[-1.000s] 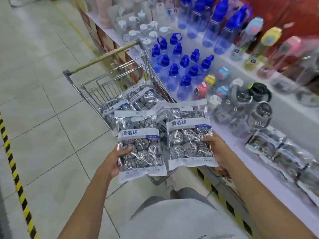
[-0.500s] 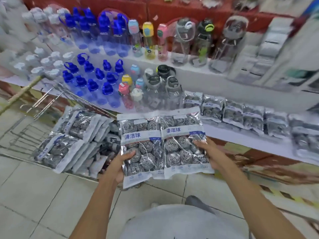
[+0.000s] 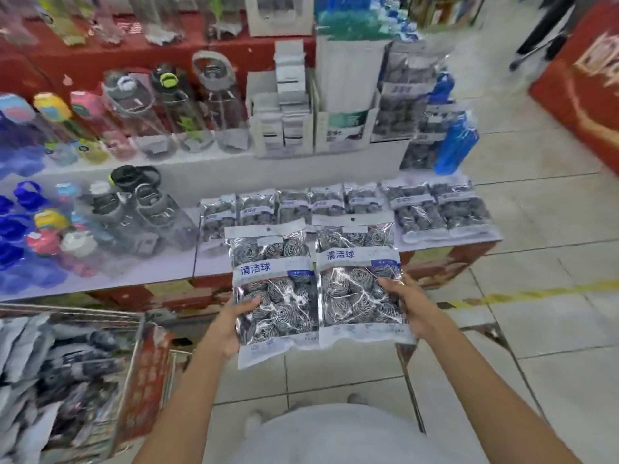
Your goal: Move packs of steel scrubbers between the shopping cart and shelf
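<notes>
Water bottles (image 3: 157, 122) beside boxed goods (image 3: 284, 108)

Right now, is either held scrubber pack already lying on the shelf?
No. The left hand and right hand each hold a pack up in front of the shelf, short of the shelved row.

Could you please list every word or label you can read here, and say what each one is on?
"清洁球": left pack, blue print on its white band, held by the left hand.
"清洁球": right pack, same band, held by the right hand.
Small print along both packs' bottom edges: too small.
Shelf packs, boxes, red stand: blurred, unreadable.
</notes>
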### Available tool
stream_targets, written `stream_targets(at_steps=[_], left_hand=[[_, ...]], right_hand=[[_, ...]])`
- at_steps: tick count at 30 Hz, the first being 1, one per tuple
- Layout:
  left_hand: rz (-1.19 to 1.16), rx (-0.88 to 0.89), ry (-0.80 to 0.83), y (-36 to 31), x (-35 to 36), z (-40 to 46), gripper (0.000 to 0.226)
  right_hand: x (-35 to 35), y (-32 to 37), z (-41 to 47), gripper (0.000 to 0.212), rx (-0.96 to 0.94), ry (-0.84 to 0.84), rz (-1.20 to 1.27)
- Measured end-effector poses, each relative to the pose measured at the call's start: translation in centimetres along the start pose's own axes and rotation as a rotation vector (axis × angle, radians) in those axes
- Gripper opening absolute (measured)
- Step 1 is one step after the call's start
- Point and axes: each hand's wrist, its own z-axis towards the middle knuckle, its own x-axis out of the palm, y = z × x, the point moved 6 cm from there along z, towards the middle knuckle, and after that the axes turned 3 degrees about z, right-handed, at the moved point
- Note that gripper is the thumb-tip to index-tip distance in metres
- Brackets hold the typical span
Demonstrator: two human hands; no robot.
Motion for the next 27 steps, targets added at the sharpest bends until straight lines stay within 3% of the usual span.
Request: stream_targets(at_steps=[5, 8, 12, 16, 23, 27], left_hand=[[0.035, -0.044, 0.038, 1.5, 10.0, 2.7, 0.093], [0.058, -0.057, 0.057, 1.8, 15.2, 4.0, 0.092], [0.125, -0.060, 0.069, 1.3, 21.4, 6.1, 0.090], [0.171, -0.070, 0.108, 0.9, 27.1, 9.7, 0.087], [0.129, -0.128, 0.125, -0.2, 36.2, 16.2, 0.093], [0.104, -0.174, 0.121, -0.5, 40.7, 19.3, 0.088]], right_hand=[[-9.2, 2.6, 0.8, 0.115, -0.012, -0.053, 0.091], [-13.4, 4.0, 1.5, 0.123, -0.024, -0.088, 0.115], [-18.1, 6.0, 3.1, 0.112, -0.021, -0.134, 0.115], [-22.9, 8.3, 6.1, 0.122, -0.020, -0.179, 0.143], [-30.4, 13.3, 12.1, 0.071, 0.044, -0.231, 0.188], [-34.3, 16.3, 15.9, 0.061, 0.072, -0.254, 0.152]])
